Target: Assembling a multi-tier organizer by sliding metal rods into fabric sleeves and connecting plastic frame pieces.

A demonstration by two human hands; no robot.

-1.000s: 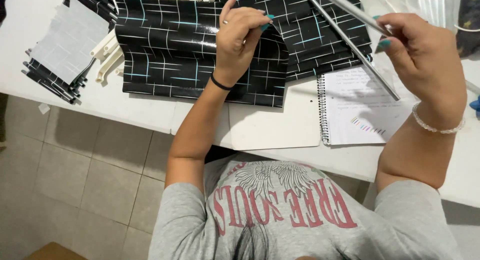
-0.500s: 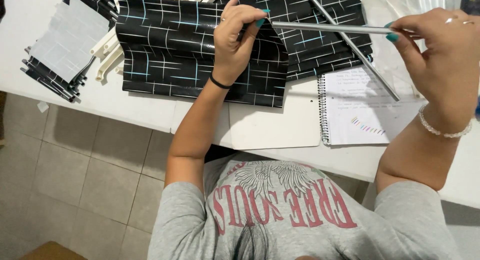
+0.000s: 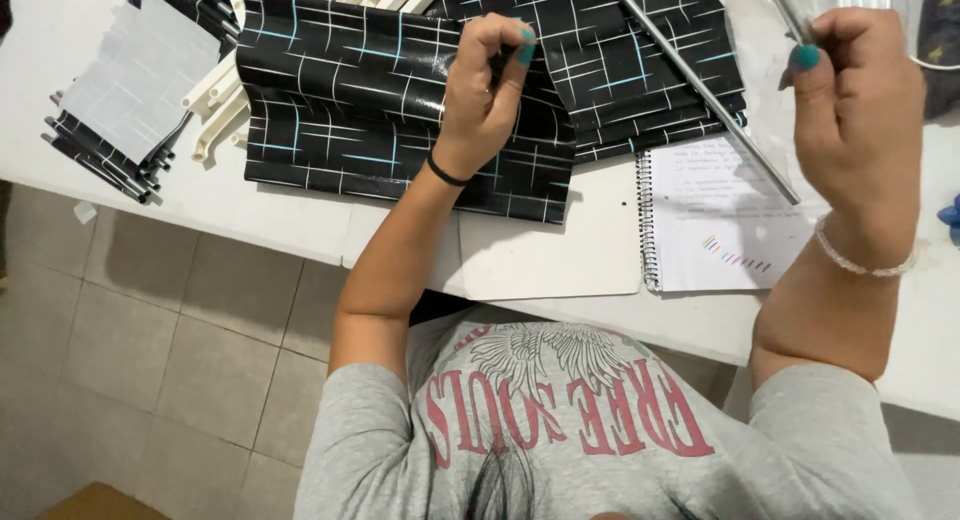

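**Hands over patterned sheet, rod in right hand**

Head view, looking down at the table (image 3: 300,215).

Left hand (image 3: 480,100): fingers curled in, thumb and forefinger tips pressed together in a pinch above the black sheet (image 3: 340,100) with the white and blue line pattern. What sits inside the pinch is too small to make out. A dark band circles the wrist. The hand and forearm cover part of the sheet's near edge.

Right hand (image 3: 860,110): fingers closed around a thin grey metal rod (image 3: 785,10), which runs up out of the top of the frame. A pale bracelet sits at the wrist. The hand hides the rod's lower end.

Second metal rod (image 3: 700,90): lies at a slant across a folded stack of the same black material (image 3: 620,50), its lower end resting on the spiral notebook (image 3: 720,220).

Surroundings: white plastic strips (image 3: 215,100) just left of the sheet; a grey panel (image 3: 140,65) on more black pieces at far left. A blank white card (image 3: 560,250) lies beside the notebook, partly under the sheet.
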